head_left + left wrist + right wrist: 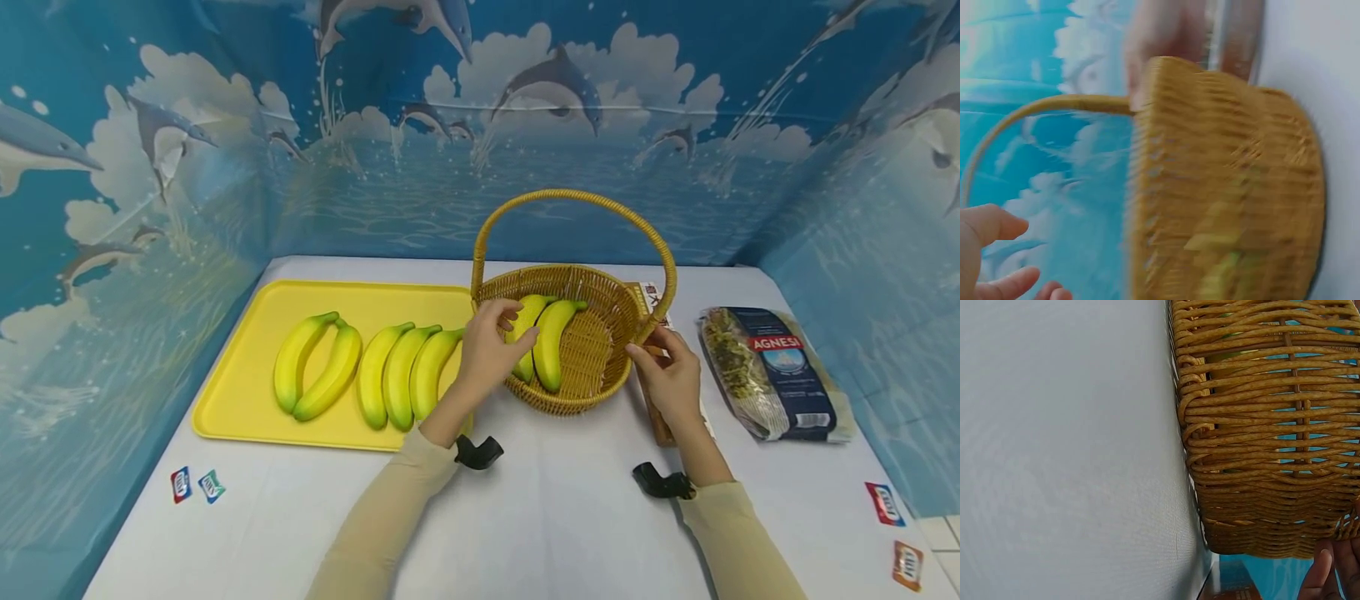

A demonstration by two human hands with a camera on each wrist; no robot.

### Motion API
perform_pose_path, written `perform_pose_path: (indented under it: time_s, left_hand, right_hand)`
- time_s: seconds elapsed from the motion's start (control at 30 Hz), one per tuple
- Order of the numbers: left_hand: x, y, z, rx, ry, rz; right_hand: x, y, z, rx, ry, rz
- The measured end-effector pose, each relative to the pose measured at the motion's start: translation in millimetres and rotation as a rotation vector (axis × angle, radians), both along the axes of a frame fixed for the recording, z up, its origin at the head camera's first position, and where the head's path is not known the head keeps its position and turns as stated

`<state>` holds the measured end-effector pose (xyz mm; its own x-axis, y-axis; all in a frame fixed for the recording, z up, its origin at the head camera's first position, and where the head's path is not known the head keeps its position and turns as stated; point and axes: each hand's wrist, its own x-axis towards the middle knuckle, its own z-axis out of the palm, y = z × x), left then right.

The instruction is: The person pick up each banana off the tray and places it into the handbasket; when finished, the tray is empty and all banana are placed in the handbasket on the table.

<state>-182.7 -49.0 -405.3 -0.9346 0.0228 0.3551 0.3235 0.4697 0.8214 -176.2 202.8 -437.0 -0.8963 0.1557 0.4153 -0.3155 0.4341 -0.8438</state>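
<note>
Bananas [552,346] lie in a basket [573,404] on a white tabletop [555,517], dolphin sheeting [375,208] behind — left hand [487,350] loose-fingered, right hand [673,379] pinching the rim [558,267].

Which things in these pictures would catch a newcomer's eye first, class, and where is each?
The golden-brown woven basket with its tall arched handle stands out right of centre in the head view, with two curved yellow bananas inside at its left. To its left, more yellow bananas lie on a flat yellow rectangular tray. Behind them rises a blue dolphin-printed sheet.
</note>
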Motion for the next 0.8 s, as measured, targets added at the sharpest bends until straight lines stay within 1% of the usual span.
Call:
perform_pose_path:
  time_s: [0.07,0.13,0.23,0.33,0.47,0.6,0.7,0.8]
  left_hand:
    - [9.1,-19.5,6.1,0.035,0.018,0.017]
    - [16.3,-41.2,10.9,0.064,0.040,0.055]
    - [24.0,-78.2,16.8,0.089,0.064,0.136]
    - [30.4,-117.2,19.3,0.110,0.085,0.247]
    - [35.8,-167.9,14.9,0.129,0.094,0.400]
    - [38.3,-209.3,8.8,0.129,0.083,0.527]
    - [40.1,-232.4,4.6,0.133,0.062,0.588]
    - [43.5,-248.6,-0.2,0.150,0.020,0.632]
  right_hand:
    - [-0.3,-0.1,0.1,0.001,0.004,0.001]
    - [-0.5,-0.1,0.3,0.000,0.007,0.001]
    - [-0.6,-0.1,0.3,0.004,0.009,-0.001]
    - [-0.7,-0.2,0.4,0.006,0.008,0.002]
    - [-0.6,-0.1,0.5,0.004,0.003,0.007]
    - [-1.7,1.4,-1.8,0.002,-0.002,-0.002]
    - [-2.9,2.5,-3.7,0.001,-0.004,-0.004]
    - [-3.7,2.9,-5.1,-0.002,-0.002,0.001]
